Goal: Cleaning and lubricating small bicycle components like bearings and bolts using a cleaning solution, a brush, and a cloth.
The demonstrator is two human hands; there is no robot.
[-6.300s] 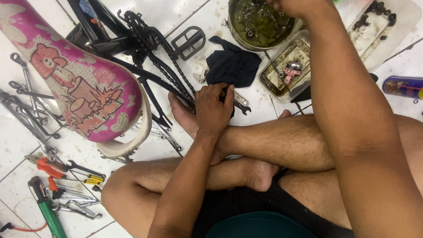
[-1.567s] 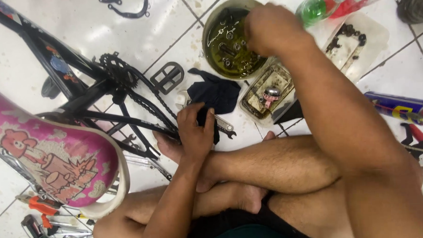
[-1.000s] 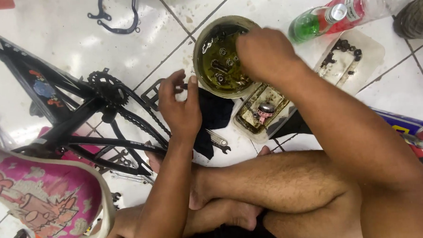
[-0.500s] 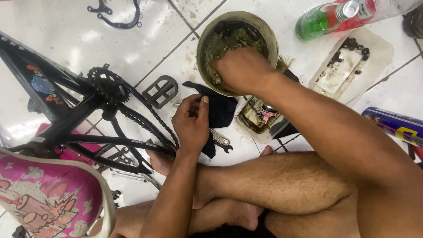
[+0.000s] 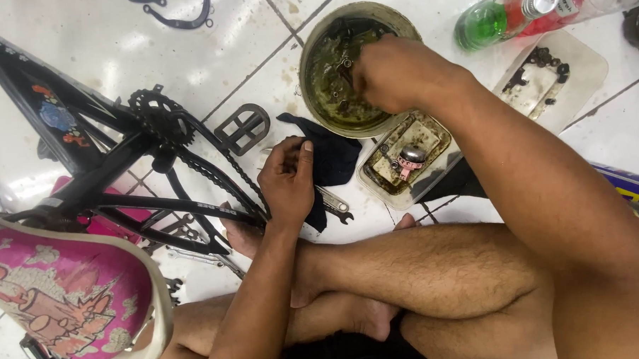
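Note:
My right hand reaches into a round metal bowl of greenish oily liquid. Its fingertips are pinched together in the liquid on what looks like a small metal part. My left hand hovers with curled fingers over a black cloth, close to the chain of a black bicycle frame. Whether that hand holds anything is hidden. A wrench lies just right of it, partly under the cloth. My crossed bare legs fill the bottom of the view.
The bike's chainring and pedal lie left of the bowl, and a pink patterned seat is at the lower left. A greasy rectangular tin, a white tray of small black parts, a green-and-red bottle and a blue can stand to the right.
My right hand has stayed working in the bowl. My left hand rose from the cloth with fingers spread, then came back down over it with fingers curled. The view shifted slightly.

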